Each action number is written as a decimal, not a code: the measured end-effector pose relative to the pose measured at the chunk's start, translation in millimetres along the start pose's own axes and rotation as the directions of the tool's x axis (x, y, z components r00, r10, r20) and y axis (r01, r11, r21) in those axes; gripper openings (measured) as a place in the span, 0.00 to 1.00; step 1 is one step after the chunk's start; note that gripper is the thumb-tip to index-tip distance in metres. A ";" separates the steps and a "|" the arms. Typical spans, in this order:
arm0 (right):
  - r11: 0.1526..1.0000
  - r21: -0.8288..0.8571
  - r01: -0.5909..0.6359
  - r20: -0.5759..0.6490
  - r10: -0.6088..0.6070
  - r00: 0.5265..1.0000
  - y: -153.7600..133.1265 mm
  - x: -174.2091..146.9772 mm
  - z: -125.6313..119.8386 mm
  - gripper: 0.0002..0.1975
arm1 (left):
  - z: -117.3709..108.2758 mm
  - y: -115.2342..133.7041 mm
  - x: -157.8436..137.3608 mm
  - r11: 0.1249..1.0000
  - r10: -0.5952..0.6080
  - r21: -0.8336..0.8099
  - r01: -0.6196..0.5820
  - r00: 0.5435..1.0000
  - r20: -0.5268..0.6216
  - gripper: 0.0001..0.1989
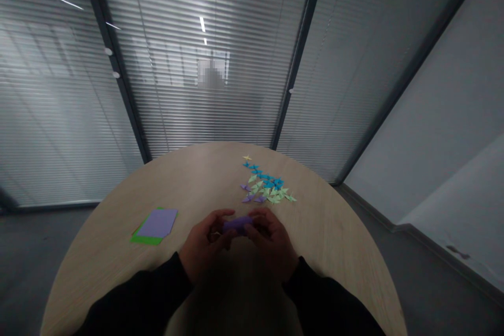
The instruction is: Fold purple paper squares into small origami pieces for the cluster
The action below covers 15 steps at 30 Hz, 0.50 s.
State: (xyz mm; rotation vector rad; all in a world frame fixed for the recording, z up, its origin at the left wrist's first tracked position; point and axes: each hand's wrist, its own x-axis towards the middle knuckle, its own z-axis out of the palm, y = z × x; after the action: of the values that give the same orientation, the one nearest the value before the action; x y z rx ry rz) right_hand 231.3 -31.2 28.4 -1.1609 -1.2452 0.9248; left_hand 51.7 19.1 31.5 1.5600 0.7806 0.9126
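A piece of purple paper point(238, 224), folded or bent into a narrow strip shape, is held between both hands just above the near middle of the table. My left hand point(207, 241) grips its left end, fingers curled and thumb in front. At the right end, my right hand point(271, 240) pinches it between thumb and fingers. Beyond the hands lies a cluster of small folded paper pieces: pale green ones point(275, 194), blue ones point(271, 181), purple ones point(249, 198) and a yellow one point(247, 157). Fingers partly hide the purple paper's ends.
Left of my hands, a stack of square paper lies on the round wooden table point(197, 178), a purple sheet point(158, 222) over a green sheet point(146, 240). Glass panels with blinds point(212, 110) stand behind the table, and a white wall point(441, 115) is to the right.
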 end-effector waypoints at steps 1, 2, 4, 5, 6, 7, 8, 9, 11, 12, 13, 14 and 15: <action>1.000 0.010 0.003 -0.003 -0.003 1.000 -0.2 0.0 0.0 0.16 | -0.4 0.5 0.2 1.000 0.000 0.020 0.000 1.000 -0.002 0.21; 1.000 0.017 0.003 -0.002 -0.003 1.000 -0.4 0.0 -0.1 0.18 | -0.9 1.3 0.3 0.999 0.001 0.041 -0.001 1.000 -0.006 0.20; 1.000 0.020 -0.011 -0.006 0.011 1.000 -0.5 0.3 -0.3 0.21 | -1.6 3.4 -0.2 0.996 0.004 0.088 -0.002 1.000 -0.013 0.19; 1.000 0.019 -0.021 -0.010 0.021 1.000 -0.3 0.5 -0.4 0.20 | -1.9 4.4 -0.6 0.993 0.002 0.114 0.000 1.000 -0.016 0.18; 0.999 0.019 -0.028 -0.016 0.029 0.999 0.1 0.7 -0.5 0.20 | -2.0 5.3 -1.1 0.991 0.000 0.136 0.003 1.000 -0.020 0.18; 0.999 0.018 -0.034 -0.018 0.034 0.999 0.7 0.9 -0.6 0.19 | -2.1 6.1 -1.4 0.989 -0.003 0.151 0.007 1.000 -0.027 0.17; 0.999 0.017 -0.036 -0.018 0.036 0.999 1.3 1.0 -0.7 0.19 | -2.2 6.5 -1.7 0.987 -0.005 0.162 0.011 0.999 -0.035 0.17; 0.999 0.013 -0.033 -0.016 0.034 0.999 1.8 1.1 -0.8 0.19 | -2.2 6.8 -1.8 0.985 -0.007 0.171 0.014 0.999 -0.042 0.17; 1.000 -0.007 -0.024 -0.014 0.024 1.000 2.2 0.8 -1.0 0.19 | -2.4 6.7 -1.8 0.981 -0.007 0.192 0.016 0.999 -0.049 0.17; 0.999 -0.025 -0.021 -0.018 0.021 1.000 2.0 0.6 -1.0 0.19 | -2.7 6.6 -1.7 0.979 -0.004 0.205 0.014 0.999 -0.051 0.17; 0.999 -0.045 -0.019 -0.025 0.018 1.000 1.4 0.3 -0.9 0.18 | -3.0 6.5 -1.7 0.976 -0.001 0.217 0.013 0.998 -0.055 0.17; 0.998 -0.068 -0.020 -0.033 0.017 0.999 0.5 0.0 -0.7 0.18 | -3.4 6.5 -1.6 0.973 0.002 0.231 0.012 0.998 -0.060 0.17; 0.996 -0.087 -0.021 -0.039 0.018 0.999 -0.5 -0.3 -0.5 0.18 | -3.7 6.5 -1.6 0.969 0.003 0.245 0.013 0.998 -0.067 0.17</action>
State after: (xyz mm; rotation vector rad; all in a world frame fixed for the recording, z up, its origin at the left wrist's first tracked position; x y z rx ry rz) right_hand 231.7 -31.6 28.9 -1.2561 -1.2557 0.8655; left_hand 47.8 18.4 38.0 1.7478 0.9746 0.8941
